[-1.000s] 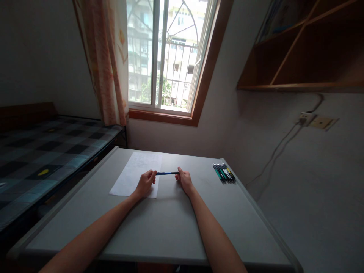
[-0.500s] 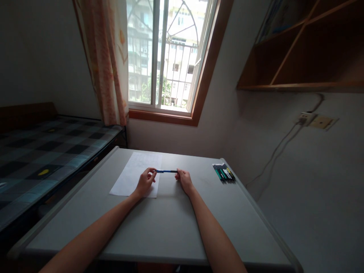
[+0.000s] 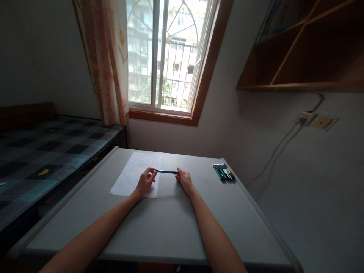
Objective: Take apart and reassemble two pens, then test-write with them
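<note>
A slim blue pen [image 3: 167, 172] with a dark grip at its right end is held level between my two hands, above the table. My left hand [image 3: 146, 181] pinches its left end between thumb and fingers, over the right part of a white sheet of paper [image 3: 127, 178]. At the other end, my right hand [image 3: 184, 179] is closed on the dark part, thumb on top. The tip inside my right hand is hidden. Faint writing shows on the upper part of the paper.
Several pens [image 3: 224, 173], green, black, white and yellow, lie in a row near the right edge of the grey table [image 3: 159, 231]. A bed [image 3: 57, 148] stands at the left. A wooden shelf [image 3: 298, 86] hangs on the right wall, above a socket [image 3: 307, 119] with a cable.
The fingers of my left hand have lifted and shifted slightly on the pen's left end. My right thumb moved a little. Both forearms stay in place.
</note>
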{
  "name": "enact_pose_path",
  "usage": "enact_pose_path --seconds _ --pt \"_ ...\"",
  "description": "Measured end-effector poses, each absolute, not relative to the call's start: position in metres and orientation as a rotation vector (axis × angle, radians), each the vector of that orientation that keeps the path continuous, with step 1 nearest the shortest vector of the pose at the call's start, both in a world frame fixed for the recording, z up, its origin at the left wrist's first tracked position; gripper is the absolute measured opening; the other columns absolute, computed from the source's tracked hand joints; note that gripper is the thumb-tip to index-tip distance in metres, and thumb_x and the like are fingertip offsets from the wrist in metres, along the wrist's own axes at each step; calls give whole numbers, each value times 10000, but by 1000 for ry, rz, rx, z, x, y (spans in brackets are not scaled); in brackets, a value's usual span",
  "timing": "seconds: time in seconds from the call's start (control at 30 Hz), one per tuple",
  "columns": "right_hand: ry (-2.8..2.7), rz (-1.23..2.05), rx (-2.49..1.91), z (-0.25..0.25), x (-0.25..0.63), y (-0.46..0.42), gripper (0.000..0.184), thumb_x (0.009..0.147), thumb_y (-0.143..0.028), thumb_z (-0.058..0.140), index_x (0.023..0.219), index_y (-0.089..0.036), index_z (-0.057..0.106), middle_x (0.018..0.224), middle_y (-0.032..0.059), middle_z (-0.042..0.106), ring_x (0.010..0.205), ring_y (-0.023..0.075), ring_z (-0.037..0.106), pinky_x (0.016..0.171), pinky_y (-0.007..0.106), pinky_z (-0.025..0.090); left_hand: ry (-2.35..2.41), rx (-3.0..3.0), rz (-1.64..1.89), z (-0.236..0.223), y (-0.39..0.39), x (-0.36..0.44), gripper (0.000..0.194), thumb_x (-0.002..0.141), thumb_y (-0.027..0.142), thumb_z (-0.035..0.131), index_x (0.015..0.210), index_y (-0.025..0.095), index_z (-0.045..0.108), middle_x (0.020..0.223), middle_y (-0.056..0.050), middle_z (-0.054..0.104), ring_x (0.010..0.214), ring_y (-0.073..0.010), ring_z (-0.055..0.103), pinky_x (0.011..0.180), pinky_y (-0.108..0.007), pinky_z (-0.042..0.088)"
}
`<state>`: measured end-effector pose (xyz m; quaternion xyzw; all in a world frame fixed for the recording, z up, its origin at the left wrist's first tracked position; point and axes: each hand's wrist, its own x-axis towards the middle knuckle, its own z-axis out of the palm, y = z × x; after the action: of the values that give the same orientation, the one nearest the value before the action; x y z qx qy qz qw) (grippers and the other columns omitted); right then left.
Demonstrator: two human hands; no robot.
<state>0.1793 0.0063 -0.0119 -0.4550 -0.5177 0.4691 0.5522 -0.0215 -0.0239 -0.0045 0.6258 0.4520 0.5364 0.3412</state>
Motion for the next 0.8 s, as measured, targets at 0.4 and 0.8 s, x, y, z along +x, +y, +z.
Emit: enact_pose_path --seconds 0.4,0.8 --pt "-1204 1116 -1074 -5 178 3 527 681 -603 487 368 -185 421 413 9 486 402 94 395 475 258 306 1156 1631 1371 -8 -22 -21 259 744 419 517 835 177 520 701 17 529 494 -99 542 480 -219 408" --pt "-1246 1100 -1104 -15 180 8 541 673 -625 474 377 -173 439 422 17 502 401 88 407 461 241 307 1154 1712 1297 -8 -24 -20 298 792 460 438 706 180 493 557 35 484 493 -111 516 498 -222 405"
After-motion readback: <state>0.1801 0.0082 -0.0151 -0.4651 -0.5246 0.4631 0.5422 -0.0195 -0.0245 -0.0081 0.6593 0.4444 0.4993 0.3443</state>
